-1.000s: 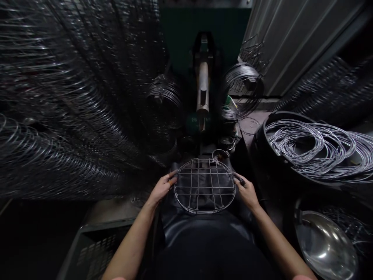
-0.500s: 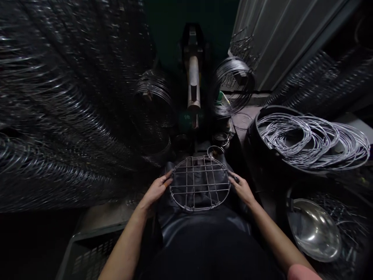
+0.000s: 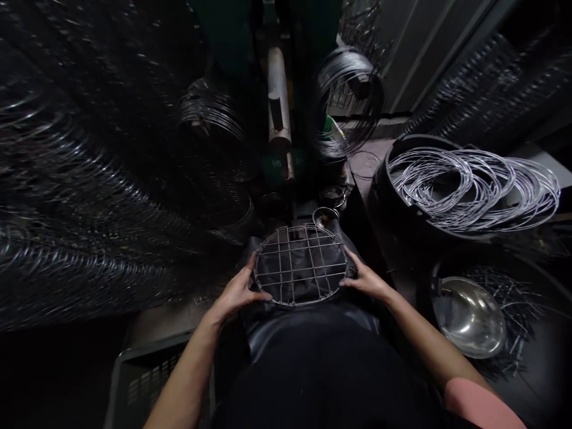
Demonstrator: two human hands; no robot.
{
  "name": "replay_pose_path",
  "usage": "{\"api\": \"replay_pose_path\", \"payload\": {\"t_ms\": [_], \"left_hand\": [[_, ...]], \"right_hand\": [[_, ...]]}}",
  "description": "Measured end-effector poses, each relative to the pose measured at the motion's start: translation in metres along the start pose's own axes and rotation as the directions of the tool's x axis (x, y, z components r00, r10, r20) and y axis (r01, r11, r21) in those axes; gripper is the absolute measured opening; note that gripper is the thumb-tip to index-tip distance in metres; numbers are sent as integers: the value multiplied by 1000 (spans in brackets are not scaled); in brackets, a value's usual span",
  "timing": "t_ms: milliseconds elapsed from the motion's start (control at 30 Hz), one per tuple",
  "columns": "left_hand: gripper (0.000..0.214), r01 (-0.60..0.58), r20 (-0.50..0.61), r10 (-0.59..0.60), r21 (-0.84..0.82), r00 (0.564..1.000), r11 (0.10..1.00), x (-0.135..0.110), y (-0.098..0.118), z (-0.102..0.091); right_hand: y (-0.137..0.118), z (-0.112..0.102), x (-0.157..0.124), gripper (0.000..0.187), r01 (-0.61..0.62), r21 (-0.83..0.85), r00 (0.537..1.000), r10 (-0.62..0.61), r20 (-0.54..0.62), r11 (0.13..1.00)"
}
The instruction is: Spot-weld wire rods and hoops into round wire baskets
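Head view: both hands' fingers (image 3: 246, 275) grip wire grid (image 3: 300, 305); black tub (image 3: 379, 196) holds wire coils (image 3: 465, 179).

Pink short sleeve (image 3: 480, 405); glossy black apron (image 3: 313, 339).

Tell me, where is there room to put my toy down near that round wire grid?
A bare grey ledge lies between the plastic crate and the left hand on the round wire grid. The right side is crowded: a black tub of wire rings, and a steel bowl among wire pieces.

desk: our dark grey metal desk (image 3: 376, 150)
lying on it: a thin round silver wire ring (image 3: 364, 165)
at its edge: a wide round black tub (image 3: 379, 202)
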State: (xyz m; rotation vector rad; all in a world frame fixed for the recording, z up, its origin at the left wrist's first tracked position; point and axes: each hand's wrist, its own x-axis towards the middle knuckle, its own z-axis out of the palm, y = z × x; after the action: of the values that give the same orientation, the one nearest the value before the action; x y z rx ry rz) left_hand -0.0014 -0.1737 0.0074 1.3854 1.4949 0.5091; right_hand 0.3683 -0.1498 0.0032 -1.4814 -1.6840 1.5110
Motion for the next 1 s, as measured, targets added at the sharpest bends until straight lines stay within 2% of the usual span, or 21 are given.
{"api": "replay_pose_path", "payload": {"t_ms": [100,167,267,333,367,400,433,500,567,600,633,667,700,800,900,1000], "left_hand": [[112,25,-19,-23,134,1000,991,-1,-4,5],[110,11,-27,-7,166,1000,986,-1,-5,4],[113,12,-92,-7,63,996,998,0,-7,-9],[110,16,-249,-36,-80,968,997,-2,-6,-32],[104,-10,-356,-47,-157,933,988,-4,-4,-48],[95,-64,-471,-52,-228,881,972,-8,-1,-65],[86,-148,-584,-50,-286,810,947,-13,5,-82],[69,-374,-767,-33,-349,640,860,-24,21,-112],[53,-601,-871,-13,-350,492,718,-34,43,-130],[45,-692,-893,-3,-351,451,631,-37,55,-133],[36,-757,-897,6,-370,443,539,-38,66,-133],[28,-794,-885,9,-413,465,447,-38,77,-128],[23,-806,-862,8,-472,508,359,-37,86,-121],[16,-724,-731,5,-674,682,149,-30,103,-89],[6,-579,-578,24,-814,815,52,-21,108,-56],[19,-464,-463,51,-885,885,36,-13,109,-33]], "right_hand": [[2,5,-1,103,-37,-9,999,37,-8,999],[2,6,-1,102,-35,-25,999,34,-28,999],[1,3,-3,98,1,-29,999,-2,-44,1000],[0,-4,-5,90,21,8,998,-21,-57,1000],[0,-9,-6,84,17,31,996,-14,-85,999],[-1,-14,-7,77,0,45,991,6,-133,999],[-3,-21,-7,71,-24,50,978,34,-206,998],[-8,-32,-3,61,-44,42,924,57,-379,998],[-20,-38,4,56,3,19,869,7,-495,1000],[-28,-39,8,53,48,4,853,-39,-520,999],[-38,-37,12,52,101,-16,844,-94,-527,995],[-48,-33,16,50,155,-40,839,-152,-522,987],[-59,-29,19,49,205,-66,832,-210,-514,976],[-88,-14,28,47,329,-124,811,-347,-471,936],[-106,-5,32,46,392,-126,800,-405,-442,911],[-114,0,29,44,395,-67,806,-381,-453,916]]}}
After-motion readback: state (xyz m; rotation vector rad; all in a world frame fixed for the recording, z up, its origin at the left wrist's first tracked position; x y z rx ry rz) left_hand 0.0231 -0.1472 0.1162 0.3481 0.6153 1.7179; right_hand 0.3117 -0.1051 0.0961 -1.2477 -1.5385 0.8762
